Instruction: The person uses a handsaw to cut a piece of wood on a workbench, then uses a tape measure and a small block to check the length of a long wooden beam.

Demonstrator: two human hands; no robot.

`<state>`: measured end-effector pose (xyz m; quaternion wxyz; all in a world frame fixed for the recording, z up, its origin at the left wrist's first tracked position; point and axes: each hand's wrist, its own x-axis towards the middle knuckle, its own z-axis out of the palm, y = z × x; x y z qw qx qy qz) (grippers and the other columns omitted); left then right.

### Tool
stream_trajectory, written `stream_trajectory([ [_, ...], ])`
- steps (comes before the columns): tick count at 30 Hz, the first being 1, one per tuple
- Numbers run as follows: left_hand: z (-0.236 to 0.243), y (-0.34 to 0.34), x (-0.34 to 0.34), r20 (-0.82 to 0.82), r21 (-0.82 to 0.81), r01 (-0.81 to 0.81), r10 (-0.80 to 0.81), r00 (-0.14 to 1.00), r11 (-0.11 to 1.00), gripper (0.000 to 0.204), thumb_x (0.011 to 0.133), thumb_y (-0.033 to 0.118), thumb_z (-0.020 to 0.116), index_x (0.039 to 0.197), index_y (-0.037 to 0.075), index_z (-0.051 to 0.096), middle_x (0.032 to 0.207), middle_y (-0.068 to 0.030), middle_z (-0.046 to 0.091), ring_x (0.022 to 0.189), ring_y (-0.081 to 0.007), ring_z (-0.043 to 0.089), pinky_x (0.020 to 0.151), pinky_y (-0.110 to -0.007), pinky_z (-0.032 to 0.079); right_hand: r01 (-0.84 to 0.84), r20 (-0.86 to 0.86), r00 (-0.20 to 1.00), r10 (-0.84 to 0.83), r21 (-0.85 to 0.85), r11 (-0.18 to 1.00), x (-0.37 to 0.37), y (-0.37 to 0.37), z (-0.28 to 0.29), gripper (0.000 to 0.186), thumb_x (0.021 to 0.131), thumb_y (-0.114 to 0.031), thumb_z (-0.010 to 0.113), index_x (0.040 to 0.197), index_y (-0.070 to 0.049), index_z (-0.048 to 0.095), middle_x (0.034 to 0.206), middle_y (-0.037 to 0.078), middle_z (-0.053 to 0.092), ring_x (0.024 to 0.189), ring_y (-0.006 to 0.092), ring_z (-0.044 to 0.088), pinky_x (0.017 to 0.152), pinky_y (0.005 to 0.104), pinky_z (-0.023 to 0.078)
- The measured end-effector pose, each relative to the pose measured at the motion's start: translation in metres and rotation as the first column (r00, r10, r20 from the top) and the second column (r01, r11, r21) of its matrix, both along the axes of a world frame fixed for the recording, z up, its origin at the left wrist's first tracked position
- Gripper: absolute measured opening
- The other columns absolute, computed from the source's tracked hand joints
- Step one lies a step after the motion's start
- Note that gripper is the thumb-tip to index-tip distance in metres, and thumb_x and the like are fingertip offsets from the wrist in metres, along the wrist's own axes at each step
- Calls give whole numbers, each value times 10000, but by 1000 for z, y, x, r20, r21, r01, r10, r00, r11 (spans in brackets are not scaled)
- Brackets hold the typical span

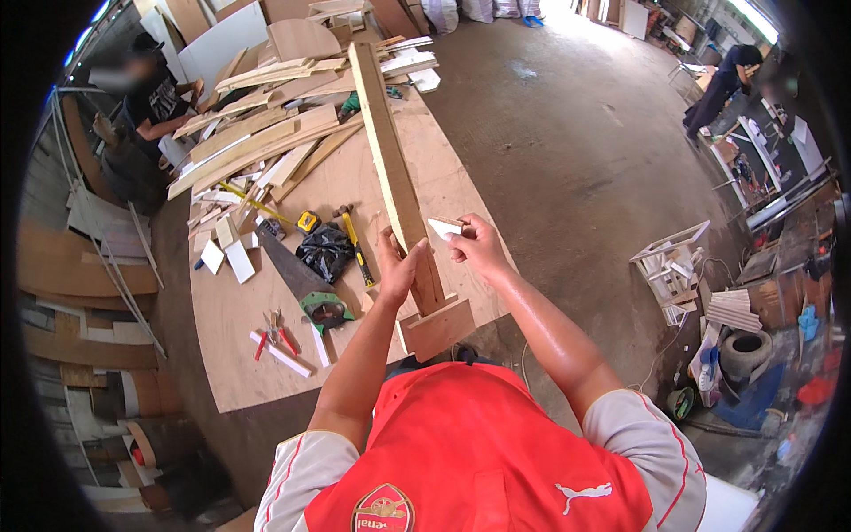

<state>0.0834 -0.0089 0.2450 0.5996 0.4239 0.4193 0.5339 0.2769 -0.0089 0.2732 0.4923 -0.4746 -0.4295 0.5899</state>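
I see the left hand (396, 266) pressed against the left face of the long wooden beam (390, 164), fingers wrapped onto it, thumb up along the edge. The beam lies lengthwise down the plywood table (266, 355), its near end joined to a short cross block (439, 326) that hangs just past the table's front edge. The right hand (479, 248) sits just to the right of the beam, pinching a small pale wood chip (444, 228) between thumb and fingertips, the chip held right at the beam's top edge; whether it touches the beam, I cannot tell.

Left of the hands on the table I spot a handsaw with a green handle (306, 288), a crumpled black bag (326, 250), a yellow-handled hammer (355, 244) and a yellow tape measure (307, 221). Nearer the front edge lie red-handled pliers (273, 332) beside a white strip (282, 355). At the far end of the table there is a heap of planks and offcuts (266, 133). A person in dark clothes (146, 106) stands by the far left corner, and another person (720, 89) bends over work well away on the right, across the concrete floor (567, 133)
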Motion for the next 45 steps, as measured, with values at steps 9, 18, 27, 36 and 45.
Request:
stream_trajectory([
  [9,-55,-23,8,-326,-15,-45,38,945,999,949,771,-48,779,1560,59,263,1343,-178,530,1155,-239,585,940,-367,522,-3,129,991,24,-163,987,15,-11,-23,212,927,-72,713,1119,-9,647,770,7,607,567,60,540,516,238,481],
  [18,-129,2,-9,-390,-236,-107,7,921,966,892,773,53,834,1533,41,367,1087,-149,663,930,-203,660,774,-345,552,47,186,983,2,-257,965,-10,-7,-44,183,941,-64,685,1101,-3,622,787,22,617,598,79,557,524,251,468],
  [27,-170,36,-21,-285,-216,-50,-14,958,975,843,839,153,827,1545,67,374,1109,-140,649,931,-201,660,786,-339,557,169,422,905,-52,-245,954,-47,8,-64,184,937,-171,725,1014,-15,667,768,-14,609,609,54,517,537,244,456],
  [36,-164,37,-41,-202,-340,132,-209,957,931,863,861,161,802,1575,71,326,1258,-191,611,1005,-237,666,812,-347,573,273,669,731,-136,-103,957,-79,15,-110,272,892,-118,732,1141,-55,643,810,59,676,715,131,641,641,312,520],
  [45,-174,18,-63,-262,-262,70,-141,955,962,772,865,239,800,1523,82,427,1313,-196,577,991,-237,641,834,-350,558,22,809,579,-104,112,994,-94,17,-135,308,854,-66,745,1109,-72,574,859,158,676,786,264,682,717,395,532],
])
